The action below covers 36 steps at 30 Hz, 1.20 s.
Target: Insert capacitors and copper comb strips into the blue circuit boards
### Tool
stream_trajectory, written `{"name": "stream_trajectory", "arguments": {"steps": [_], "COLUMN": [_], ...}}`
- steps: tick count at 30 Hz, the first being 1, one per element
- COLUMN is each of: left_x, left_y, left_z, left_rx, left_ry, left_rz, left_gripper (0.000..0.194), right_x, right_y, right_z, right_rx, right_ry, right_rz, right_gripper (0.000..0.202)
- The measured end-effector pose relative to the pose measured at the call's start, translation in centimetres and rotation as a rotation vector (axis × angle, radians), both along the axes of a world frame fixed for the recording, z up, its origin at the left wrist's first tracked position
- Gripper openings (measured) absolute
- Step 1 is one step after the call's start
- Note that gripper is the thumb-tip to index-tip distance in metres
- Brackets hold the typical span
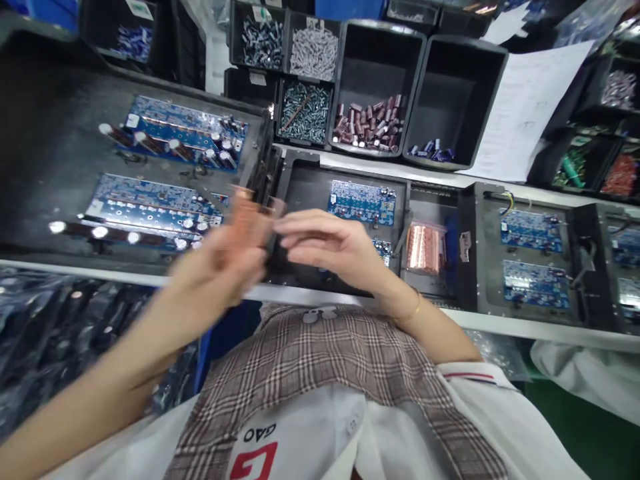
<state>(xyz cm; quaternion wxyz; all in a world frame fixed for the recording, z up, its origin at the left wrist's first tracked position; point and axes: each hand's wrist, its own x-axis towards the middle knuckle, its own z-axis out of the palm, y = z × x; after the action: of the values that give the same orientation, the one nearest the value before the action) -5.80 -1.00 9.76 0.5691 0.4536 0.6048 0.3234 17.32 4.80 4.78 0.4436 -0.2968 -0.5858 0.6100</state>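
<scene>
My left hand [223, 263] is blurred by motion, its fingers closed round a copper-orange piece [243, 217] whose exact kind I cannot make out. Just to the right, my right hand [335, 243] has its fingers stretched toward the left one, and nothing shows clearly between them. A small brownish part [277, 208] appears by the right fingertips; which hand bears it is unclear. Behind my left hand lies a blue circuit board [150, 203] with large brown capacitors along its front edge. Another blue circuit board [363, 202] sits in the tray beyond my right hand.
Brown capacitors [370, 123] fill part of a black bin; a neighbouring bin [450, 100] holds a few blue ones. A copper-coloured bundle [426, 248] lies in the middle tray. Further boards [533, 230] stand right. A paper sheet [525, 107] leans behind.
</scene>
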Motion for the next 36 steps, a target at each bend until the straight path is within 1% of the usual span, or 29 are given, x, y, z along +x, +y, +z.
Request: {"name": "stream_trajectory", "arguments": {"steps": [1, 2, 3, 4, 5, 6, 8, 10, 12, 14, 16, 17, 19, 21, 24, 27, 32, 34, 36], "left_x": [3.3, 6.3, 8.9, 10.8, 12.3, 13.2, 13.9, 13.7, 13.1, 12.5, 11.9, 11.7, 11.4, 11.2, 11.3, 11.6, 12.0, 12.0, 12.2], "left_y": [0.9, 1.9, 2.8, 3.6, 4.2, 4.7, 5.4, 6.1, 6.9, 7.6, 8.2, 8.4, 8.7, 9.0, 9.1, 9.0, 8.6, 8.5, 8.6], "left_z": [-1.8, -3.6, -5.3, -6.7, -7.8, -8.7, -9.8, -10.4, -10.9, -11.3, -11.5, -11.5, -11.5, -11.4, -11.6, -11.9, -12.1, -12.1, -12.2], "left_rx": [-0.084, -0.12, -0.131, -0.147, -0.149, -0.148, -0.118, -0.066, -0.054, -0.098, -0.149, -0.165, -0.187, -0.191, -0.144, -0.089, -0.076, -0.077, -0.079], "left_ry": [-0.099, -0.228, -0.297, -0.344, -0.371, -0.37, -0.343, -0.317, -0.301, -0.278, -0.241, -0.222, -0.19, -0.179, -0.188, -0.209, -0.273, -0.285, -0.304], "left_rz": [-0.075, -0.095, -0.084, -0.084, -0.074, -0.064, -0.016, 0.069, 0.139, 0.166, 0.177, 0.177, 0.16, 0.138, 0.128, 0.131, 0.149, 0.167, 0.176], "left_gripper": [0.028, 0.028, 0.029, 0.03, 0.03, 0.03, 0.031, 0.036, 0.037, 0.031, 0.024, 0.022, 0.02, 0.019, 0.018, 0.02, 0.021, 0.021, 0.02], "right_x": [1.2, 2.2, 3.0, 3.6, 4.2, 4.7, 5.9, 7.3, 8.7, 9.6, 9.8, 9.7, 9.4, 9.3, 9.6, 10.0, 9.9, 9.9, 9.8], "right_y": [-0.5, -0.9, -1.1, -1.3, -1.3, -1.2, -0.5, 0.9, 3.1, 5.6, 7.9, 8.9, 10.2, 10.8, 10.9, 10.9, 10.9, 10.9, 10.9], "right_z": [-0.7, -1.4, -2.3, -3.1, -3.8, -4.4, -4.9, -5.0, -5.0, -5.6, -6.9, -7.6, -8.9, -9.9, -10.3, -10.3, -10.2, -9.8, -9.1], "right_rx": [-0.066, -0.13, -0.189, -0.238, -0.272, -0.287, -0.265, -0.177, -0.001, 0.221, 0.411, 0.483, 0.592, 0.657, 0.668, 0.652, 0.639, 0.619, 0.58], "right_ry": [0.028, 0.039, 0.035, 0.024, 0.007, -0.011, -0.049, -0.152, -0.409, -0.762, -1.058, -1.158, -1.276, -1.307, -1.25, -1.207, -1.234, -1.244, -1.224], "right_rz": [-0.071, -0.156, -0.24, -0.306, -0.344, -0.367, -0.441, -0.527, -0.554, -0.471, -0.336, -0.276, -0.203, -0.189, -0.189, -0.191, -0.166, -0.145, -0.132], "right_gripper": [0.015, 0.008, 0.005, 0.007, 0.008, 0.01, 0.012, 0.013, 0.015, 0.017, 0.02, 0.022, 0.026, 0.027, 0.03, 0.032, 0.031, 0.032, 0.032]}}
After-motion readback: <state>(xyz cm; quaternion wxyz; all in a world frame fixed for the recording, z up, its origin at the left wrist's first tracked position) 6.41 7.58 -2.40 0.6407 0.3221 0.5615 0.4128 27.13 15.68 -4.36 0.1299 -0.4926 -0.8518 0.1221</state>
